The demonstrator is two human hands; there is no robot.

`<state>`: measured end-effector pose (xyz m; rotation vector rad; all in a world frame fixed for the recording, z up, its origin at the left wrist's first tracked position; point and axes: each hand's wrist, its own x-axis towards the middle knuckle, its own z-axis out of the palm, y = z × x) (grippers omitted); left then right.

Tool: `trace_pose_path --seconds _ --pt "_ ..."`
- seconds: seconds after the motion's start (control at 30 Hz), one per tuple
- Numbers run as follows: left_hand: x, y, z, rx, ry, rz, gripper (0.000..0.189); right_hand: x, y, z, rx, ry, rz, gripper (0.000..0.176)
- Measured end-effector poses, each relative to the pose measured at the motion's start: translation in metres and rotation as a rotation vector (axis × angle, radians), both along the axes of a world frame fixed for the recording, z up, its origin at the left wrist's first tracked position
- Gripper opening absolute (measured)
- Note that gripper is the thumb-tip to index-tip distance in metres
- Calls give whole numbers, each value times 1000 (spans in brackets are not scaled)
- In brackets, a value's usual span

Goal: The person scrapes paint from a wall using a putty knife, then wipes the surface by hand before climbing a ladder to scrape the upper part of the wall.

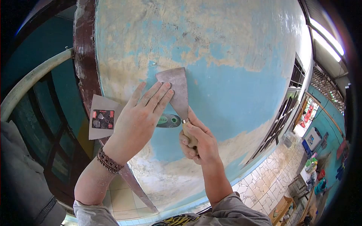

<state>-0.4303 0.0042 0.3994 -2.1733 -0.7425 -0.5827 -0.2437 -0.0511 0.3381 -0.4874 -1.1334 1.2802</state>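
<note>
My right hand point(200, 139) is wrapped around the wooden handle of a scraper point(179, 84), whose wide metal blade lies against the peeling blue wall point(226, 94). The fingertips of my left hand point(137, 120) press on that blade. Under the left palm is a second scraper point(100, 101); its labelled blade sticks out to the left, and its grey-green handle shows on the right. My left thumb and the middle of this scraper are hidden behind the hand. Patches of beige show above and below the blue paint.
A dark brown wooden frame point(85, 45) edges the wall on the left, with a pale curved pipe point(34, 81) beyond it. On the right are window bars point(279, 120), a tiled floor point(269, 173), and a wooden box point(283, 211) near cluttered furniture.
</note>
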Motion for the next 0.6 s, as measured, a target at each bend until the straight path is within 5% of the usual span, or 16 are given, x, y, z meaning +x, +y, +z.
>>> trace_pose_path --seconds 0.6 --pt "1 2 9 43 -8 -26 64 -5 -7 16 -79 35 9 53"
